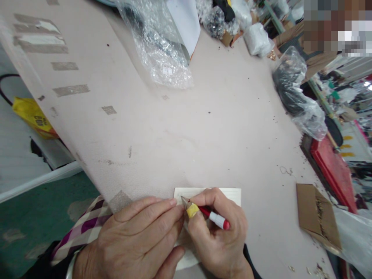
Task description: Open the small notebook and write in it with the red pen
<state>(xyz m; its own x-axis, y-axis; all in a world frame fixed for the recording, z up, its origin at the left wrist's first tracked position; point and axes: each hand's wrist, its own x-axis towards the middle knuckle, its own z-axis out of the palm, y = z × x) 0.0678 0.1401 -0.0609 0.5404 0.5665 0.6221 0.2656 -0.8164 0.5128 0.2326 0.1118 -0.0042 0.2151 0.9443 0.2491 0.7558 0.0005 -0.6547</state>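
A sheet or pad of lined cream paper (232, 193) lies at the near edge of the table, partly hidden under both hands. My right hand (222, 242) pinches a red and white pen (216, 219), its tip at the paper's upper left. Something yellow (192, 210) wraps the thumb tip beside the pen. My left hand (139, 236) lies flat, fingers stretched out, over the paper's left side, its fingertips close to the pen tip.
Bubble wrap (168, 66) and a white sheet (186, 27) lie at the back. Along the right edge are a plastic-wrapped black item (290, 85), a red box-like object (334, 166) and an open cardboard box (315, 217). A person (319, 58) is at the far right.
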